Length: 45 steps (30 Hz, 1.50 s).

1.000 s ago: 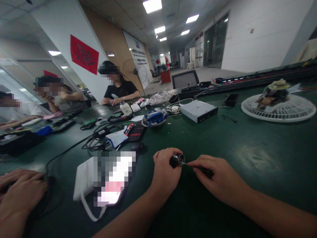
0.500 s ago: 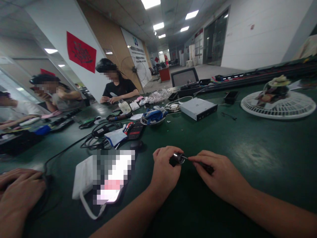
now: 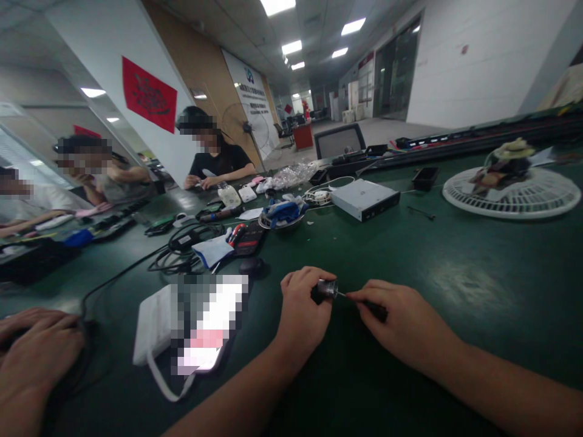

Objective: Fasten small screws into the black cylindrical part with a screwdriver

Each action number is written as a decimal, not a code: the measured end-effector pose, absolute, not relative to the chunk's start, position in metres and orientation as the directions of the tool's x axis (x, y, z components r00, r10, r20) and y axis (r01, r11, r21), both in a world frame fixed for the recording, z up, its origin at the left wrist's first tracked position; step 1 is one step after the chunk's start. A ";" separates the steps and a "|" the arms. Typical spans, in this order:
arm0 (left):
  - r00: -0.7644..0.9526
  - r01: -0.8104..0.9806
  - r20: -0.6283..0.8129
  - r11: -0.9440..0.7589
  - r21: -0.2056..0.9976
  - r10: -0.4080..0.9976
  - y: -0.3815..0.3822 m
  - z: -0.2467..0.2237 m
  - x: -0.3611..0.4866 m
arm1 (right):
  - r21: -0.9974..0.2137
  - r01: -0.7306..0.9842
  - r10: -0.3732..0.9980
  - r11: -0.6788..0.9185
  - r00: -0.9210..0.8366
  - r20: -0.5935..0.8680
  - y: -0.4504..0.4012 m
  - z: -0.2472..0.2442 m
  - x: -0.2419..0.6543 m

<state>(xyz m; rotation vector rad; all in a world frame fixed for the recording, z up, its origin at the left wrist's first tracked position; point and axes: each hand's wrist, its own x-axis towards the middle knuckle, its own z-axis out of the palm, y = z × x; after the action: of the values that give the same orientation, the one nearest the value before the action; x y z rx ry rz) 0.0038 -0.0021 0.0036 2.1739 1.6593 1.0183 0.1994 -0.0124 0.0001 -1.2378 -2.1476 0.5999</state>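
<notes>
My left hand [image 3: 304, 309] grips a small metal cylinder [image 3: 327, 289] with a dark lower end, held just above the green work mat [image 3: 455, 340]. My right hand [image 3: 401, 320] holds a small screwdriver [image 3: 376, 311] with a dark handle, mostly hidden by my fingers. Its thin shaft reaches to the mouth of the cylinder. The tip seems to touch the cylinder, though the exact contact is too small to see. Neither hand is touching the mat-top items nearby.
A pixelated phone [image 3: 207, 325] lies on a white flat box [image 3: 155, 325] left of my hands, with a dark mouse [image 3: 252, 266] just beyond. Cables, a white optical drive [image 3: 364, 199], and a round fan guard [image 3: 510, 193] sit farther back. A co-worker's hand [image 3: 31, 346] rests at lower left.
My hands have drawn slightly closer together, with the cylinder turned a little in my left hand. The view has tilted slightly.
</notes>
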 end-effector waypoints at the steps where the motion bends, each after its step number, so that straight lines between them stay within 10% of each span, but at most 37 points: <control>1: 0.120 0.761 0.386 -0.334 0.556 0.915 -0.002 0.004 0.004 | -0.638 0.597 0.867 0.486 -0.422 0.264 -0.012 0.000 0.199; 19: 0.175 0.754 0.420 -0.396 0.525 0.890 -0.004 0.003 0.006 | -0.631 0.633 0.890 0.449 -0.374 0.260 -0.014 0.002 0.198; 32: -0.046 0.632 0.341 -0.237 0.738 0.939 0.003 -0.001 0.001 | -0.506 0.733 0.884 0.455 -0.440 0.157 -0.017 -0.001 0.196; 45: 0.071 0.635 0.303 -0.278 0.721 0.950 0.000 0.000 0.002 | -0.836 0.477 0.959 0.270 -0.206 0.192 -0.009 0.006 0.202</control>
<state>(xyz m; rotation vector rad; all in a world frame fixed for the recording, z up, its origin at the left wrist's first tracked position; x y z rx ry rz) 0.0023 0.0004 -0.0003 1.9558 1.5722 1.0634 0.2021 -0.0085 0.0063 -1.3059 -1.8088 0.8334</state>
